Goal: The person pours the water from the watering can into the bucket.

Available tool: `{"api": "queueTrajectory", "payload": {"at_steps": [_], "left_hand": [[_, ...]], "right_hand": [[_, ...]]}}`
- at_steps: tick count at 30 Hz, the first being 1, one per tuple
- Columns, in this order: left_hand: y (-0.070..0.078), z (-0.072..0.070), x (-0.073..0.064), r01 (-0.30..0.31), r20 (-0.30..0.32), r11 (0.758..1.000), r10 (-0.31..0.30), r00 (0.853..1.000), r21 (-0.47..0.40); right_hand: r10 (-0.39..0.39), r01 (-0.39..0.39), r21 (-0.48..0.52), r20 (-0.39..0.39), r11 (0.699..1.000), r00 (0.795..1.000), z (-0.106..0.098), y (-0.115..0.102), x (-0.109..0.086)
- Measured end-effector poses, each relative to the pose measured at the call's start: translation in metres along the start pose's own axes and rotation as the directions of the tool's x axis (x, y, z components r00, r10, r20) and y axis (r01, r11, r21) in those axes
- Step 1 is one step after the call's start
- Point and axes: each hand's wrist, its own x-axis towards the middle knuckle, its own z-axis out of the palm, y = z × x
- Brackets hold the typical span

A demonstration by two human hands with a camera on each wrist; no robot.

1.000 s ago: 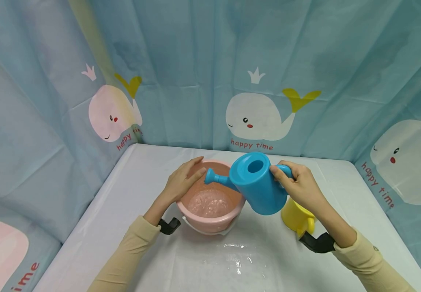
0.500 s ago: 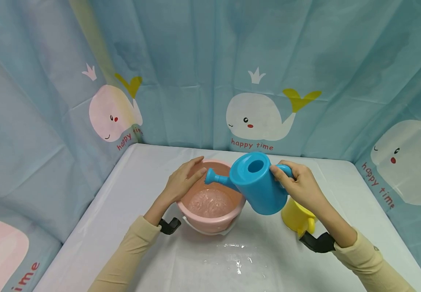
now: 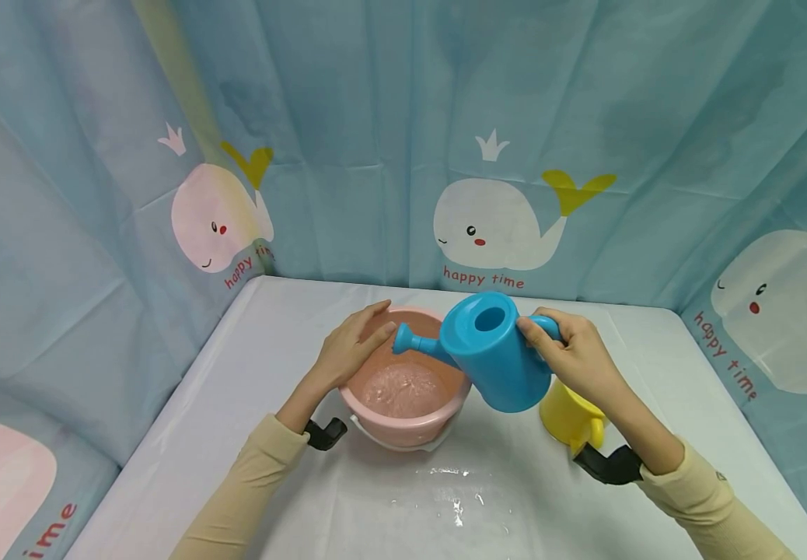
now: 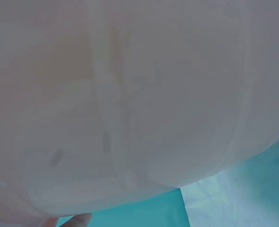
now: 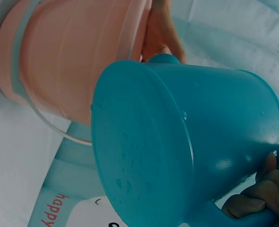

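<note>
In the head view, my right hand (image 3: 577, 351) grips the handle of a blue watering can (image 3: 503, 372), raised and tilted left. Its spout reaches over a pink bucket (image 3: 398, 428) standing on the table with rippling water (image 3: 403, 390) inside. At the bucket's left rim, my left hand (image 3: 349, 347) holds on, thumb extended over the inside near the spout tip. The bucket's pale wall (image 4: 144, 94) fills most of the left wrist view, hiding nearly all of that hand. From the right wrist, droplets show on the can's base (image 5: 135, 156), with fingers curled round its handle.
A yellow mug (image 3: 566, 417) stands to the right, partly below my right forearm. Wet patches (image 3: 456, 509) glisten on the white table (image 3: 347, 505) in front of the bucket. The bucket's white handle (image 3: 403, 446) hangs at its front. Blue curtains (image 3: 347, 218) with whale prints enclose the table.
The ripple pattern on the water in the bucket has shifted. Both hands, the watering can and the bucket stay where they were.
</note>
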Motion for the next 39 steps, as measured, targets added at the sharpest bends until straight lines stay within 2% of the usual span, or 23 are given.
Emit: {"api": "queueTrajectory", "payload": {"at_steps": [25, 39], "left_hand": [[-0.0005, 0.0006, 0.0009, -0.020, -0.009, 1.000, 0.020, 1.000, -0.007], [0.0003, -0.0001, 0.0009, 0.002, 0.008, 1.000, -0.002, 1.000, -0.004]], "right_hand": [[-0.017, 0.017, 0.006, -0.002, 1.000, 1.000, -0.0007, -0.0002, 0.0006], [-0.015, 0.015, 0.007, 0.000, 1.000, 1.000, -0.0006, -0.0009, 0.0003]]}}
